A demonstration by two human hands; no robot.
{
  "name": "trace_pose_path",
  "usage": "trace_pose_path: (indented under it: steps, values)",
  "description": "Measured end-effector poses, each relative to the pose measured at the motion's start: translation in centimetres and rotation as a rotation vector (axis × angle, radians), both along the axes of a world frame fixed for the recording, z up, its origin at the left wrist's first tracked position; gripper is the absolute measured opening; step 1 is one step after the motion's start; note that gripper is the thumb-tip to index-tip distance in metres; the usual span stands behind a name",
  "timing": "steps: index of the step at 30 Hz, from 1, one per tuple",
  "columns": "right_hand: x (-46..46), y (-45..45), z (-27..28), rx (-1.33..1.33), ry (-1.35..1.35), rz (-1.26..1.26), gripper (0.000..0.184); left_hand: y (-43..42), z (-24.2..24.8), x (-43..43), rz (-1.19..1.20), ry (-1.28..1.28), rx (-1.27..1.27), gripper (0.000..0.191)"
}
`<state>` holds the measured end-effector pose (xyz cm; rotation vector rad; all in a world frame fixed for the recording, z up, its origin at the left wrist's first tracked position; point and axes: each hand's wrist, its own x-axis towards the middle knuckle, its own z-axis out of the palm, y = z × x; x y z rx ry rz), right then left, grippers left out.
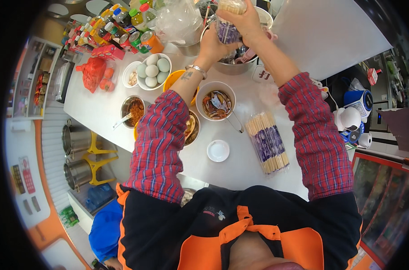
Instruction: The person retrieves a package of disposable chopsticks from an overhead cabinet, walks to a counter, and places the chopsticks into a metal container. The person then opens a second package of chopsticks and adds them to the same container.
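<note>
A clear-wrapped bundle of wooden chopsticks [228,32] with purple printing is held upright between both hands. My left hand [212,44] grips its lower left side, and my right hand [247,24] wraps around its right side, higher up. Below and behind them stands a round metal pot [234,70] with utensils inside, among them pink handles [247,56]; my hands hide part of it. A second chopstick bundle [267,143] lies flat on the white table [238,173], near my right forearm. Beside it sits a small white dish [218,151].
A white tub [198,109] holds dark liquid, with a metal handle reaching out. To the left are a chili flake bowl [123,107], eggs [152,71], a red plastic bag [92,72] and drink bottles [123,18]. A blue-sleeved person [106,229] is at lower left.
</note>
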<state>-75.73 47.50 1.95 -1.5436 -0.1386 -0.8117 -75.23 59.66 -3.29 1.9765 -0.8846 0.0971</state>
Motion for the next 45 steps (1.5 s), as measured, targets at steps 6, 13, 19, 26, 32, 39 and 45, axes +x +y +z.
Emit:
trace_pose_path:
  steps: [6,13,19,26,32,39,45]
  values:
    - [-0.1,-1.1,-3.2,0.074,0.118,0.13,0.05,2.4,1.7,1.2,0.025,-0.245,0.734,0.096]
    - [-2.2,0.0,-4.7,0.07,0.109,-0.087,0.046,2.4,1.6,1.9,0.037,-0.045,0.728,0.105]
    - [-0.6,0.5,-3.7,-0.509,0.323,-0.632,0.054,0.4,0.8,1.9,-0.06,0.255,0.064,0.098]
    - [4.2,-4.1,2.0,-0.862,0.038,-0.391,0.065,-1.7,-1.8,3.6,-0.12,0.762,-0.119,0.098]
    - [6.8,-5.3,-1.5,0.119,0.297,0.06,0.054,-2.3,-2.3,3.9,-0.087,0.996,-0.158,0.11]
    - [4.2,-0.8,-0.1,-0.086,0.355,-0.195,0.041,-1.2,-1.4,2.5,-0.178,0.672,-0.369,0.072]
    - [2.8,-0.1,-3.3,-0.335,0.092,-0.44,0.042,0.2,0.5,2.2,-0.044,0.184,0.125,0.104]
